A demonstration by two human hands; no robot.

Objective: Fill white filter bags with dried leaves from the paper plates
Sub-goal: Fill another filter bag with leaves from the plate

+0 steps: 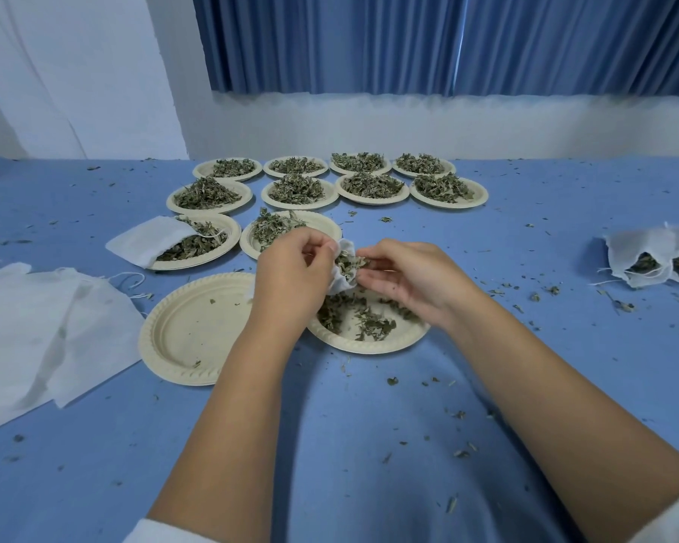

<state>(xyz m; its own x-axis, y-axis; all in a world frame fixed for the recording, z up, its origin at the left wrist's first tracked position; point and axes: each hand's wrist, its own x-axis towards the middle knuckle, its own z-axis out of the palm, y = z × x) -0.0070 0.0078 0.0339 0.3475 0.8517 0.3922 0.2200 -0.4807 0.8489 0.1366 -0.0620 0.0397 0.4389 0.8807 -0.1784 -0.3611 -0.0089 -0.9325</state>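
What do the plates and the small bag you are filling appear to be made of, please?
The plates look like moulded paper pulp: matt cream, with a pressed ribbed rim. The bag seems thin non-woven or fine-mesh fabric: white, soft, crumpled in folds; which one I cannot tell.

Light is soft, even and cool — shadows are faint. The wide lens bends the edges; the background looks smeared.
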